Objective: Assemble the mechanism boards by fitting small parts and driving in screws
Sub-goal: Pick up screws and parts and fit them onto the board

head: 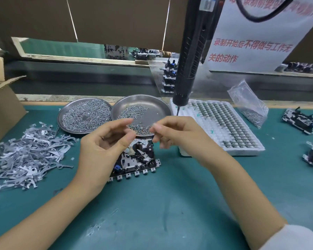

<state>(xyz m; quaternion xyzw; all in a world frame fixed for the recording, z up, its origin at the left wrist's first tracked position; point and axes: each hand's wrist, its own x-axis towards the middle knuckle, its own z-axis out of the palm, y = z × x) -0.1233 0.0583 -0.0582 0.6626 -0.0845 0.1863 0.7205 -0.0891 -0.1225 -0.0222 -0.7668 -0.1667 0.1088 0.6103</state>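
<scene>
**Hands raised over the mechanism board, near the screw dishes**

Hands hover at the centre of the frame, above a mechanism board (135,159) that lies flat on the green mat (152,213). The left hand (101,147) is loosely curled, thumb and forefinger near each other; I cannot tell if a small part sits between them. The right hand (172,134) has its fingertips pinched together, and what they hold, if anything, is too small and blurred to see.

Just behind the hands stand two round metal dishes: the left dish (84,115) is nearly full of screws, the right dish (141,112) has only a small heap and its near edge is partly hidden by the fingers. A black electric screwdriver (190,56) hangs upright from the top of the frame, its bit just above the white tray (219,127) of small cylindrical parts at the right of centre. A clear bag of screws (249,105) lies beside that tray. A pile of flat metal strips (29,154) fills the left side. Two more assembled boards (298,120) rest at the right edge
</scene>
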